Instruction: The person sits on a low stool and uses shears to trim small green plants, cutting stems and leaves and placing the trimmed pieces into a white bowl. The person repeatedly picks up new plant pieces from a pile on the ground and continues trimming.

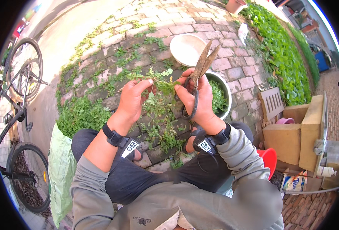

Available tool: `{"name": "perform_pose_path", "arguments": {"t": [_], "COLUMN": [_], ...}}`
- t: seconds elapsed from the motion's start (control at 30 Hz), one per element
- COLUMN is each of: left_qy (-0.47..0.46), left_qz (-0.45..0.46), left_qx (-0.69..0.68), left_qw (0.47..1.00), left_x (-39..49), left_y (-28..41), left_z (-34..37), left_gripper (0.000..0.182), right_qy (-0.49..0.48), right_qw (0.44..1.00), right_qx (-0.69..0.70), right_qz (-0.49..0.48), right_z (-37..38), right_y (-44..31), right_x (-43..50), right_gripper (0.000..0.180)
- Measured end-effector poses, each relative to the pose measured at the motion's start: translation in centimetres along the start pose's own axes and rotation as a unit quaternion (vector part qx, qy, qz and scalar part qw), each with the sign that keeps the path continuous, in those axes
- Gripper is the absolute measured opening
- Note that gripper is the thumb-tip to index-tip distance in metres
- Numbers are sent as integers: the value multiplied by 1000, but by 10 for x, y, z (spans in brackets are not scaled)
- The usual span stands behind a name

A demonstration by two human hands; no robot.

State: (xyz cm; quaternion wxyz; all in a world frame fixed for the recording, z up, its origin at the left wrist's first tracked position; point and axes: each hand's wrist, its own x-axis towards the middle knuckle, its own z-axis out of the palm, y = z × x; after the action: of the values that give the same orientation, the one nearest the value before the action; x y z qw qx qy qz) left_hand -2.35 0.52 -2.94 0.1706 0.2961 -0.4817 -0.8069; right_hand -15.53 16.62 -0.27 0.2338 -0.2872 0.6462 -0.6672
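My left hand (pixel 133 96) pinches the leafy end of a small green plant (pixel 160 80) between thumb and fingers. On the plant's other end, near some yellowed leaves, my right hand (pixel 196 96) has its thumb and fingertips closed. The same right hand holds a pair of rusty scissors (pixel 199 69), blades pointing up and slightly parted, dark handles against the palm. Behind that hand stands a pale-rimmed basin (pixel 228 86) with cut greens (pixel 217 96) in it. A white basin (pixel 186 48) sits just beyond. Loose leaves and stems (pixel 158 123) lie on the bricks below my hands.
A heap of greens (pixel 81 115) and a pale green woven sack (pixel 60 172) are at my left, beside a bicycle (pixel 21 112). At right are a red basin (pixel 268 161), a concrete block structure (pixel 284 141) and a leafy garden bed (pixel 281 51). A white cat (pixel 243 33) is farther off.
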Motion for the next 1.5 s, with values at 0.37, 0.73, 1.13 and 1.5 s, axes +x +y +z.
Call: {"name": "perform_pose_path", "arguments": {"t": [0.37, 0.73, 1.13, 1.5], "left_qy": [36, 3, 121, 32], "left_qz": [125, 144, 162, 255], "left_qx": [37, 95, 4, 256], "left_qw": [991, 985, 979, 932], "left_x": [1, -5, 8, -15], "left_y": [-6, -4, 8, -5], "left_z": [-2, 5, -14, 17], "left_gripper": [11, 13, 10, 12], "right_qy": [48, -104, -280, -74], "right_qw": [991, 984, 958, 995], "right_qx": [-49, -144, 2, -65], "right_qz": [-113, 6, 57, -1], "right_z": [8, 8, -19, 8], "right_y": [-2, 1, -38, -4], "right_x": [-3, -4, -2, 1], "right_gripper": [44, 46, 40, 44]}}
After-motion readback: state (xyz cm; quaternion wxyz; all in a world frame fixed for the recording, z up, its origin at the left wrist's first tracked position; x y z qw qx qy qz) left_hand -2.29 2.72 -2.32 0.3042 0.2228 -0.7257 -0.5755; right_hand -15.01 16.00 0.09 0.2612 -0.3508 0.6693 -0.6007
